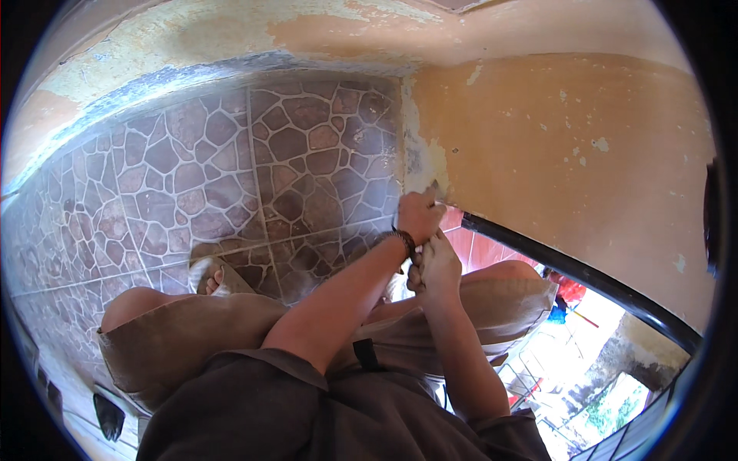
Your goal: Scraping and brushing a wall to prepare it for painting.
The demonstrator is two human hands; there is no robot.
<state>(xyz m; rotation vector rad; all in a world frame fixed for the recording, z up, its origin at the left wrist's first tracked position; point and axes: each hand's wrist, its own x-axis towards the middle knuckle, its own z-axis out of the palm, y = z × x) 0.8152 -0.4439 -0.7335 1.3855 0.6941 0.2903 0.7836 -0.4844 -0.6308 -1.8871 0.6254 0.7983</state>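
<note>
My left hand (419, 217), with a bracelet on its wrist, is closed around a small tool with a flat blade (433, 187), held against the peeling strip at the corner of the orange wall (553, 146). Just below it, my right hand (438, 265) has its fingers curled, apparently round the tool's handle, though the handle is mostly hidden. Left of the hands is a surface of stone-patterned tiles (192, 169), bordered by a chipped painted band (154, 54).
A black bar (576, 281) runs along the orange wall's lower edge, over a bright drop with red tiles (492, 246), a red item (569, 288) and metal framework (523, 369). My bent knees and one sandalled foot (215, 276) surround my hands.
</note>
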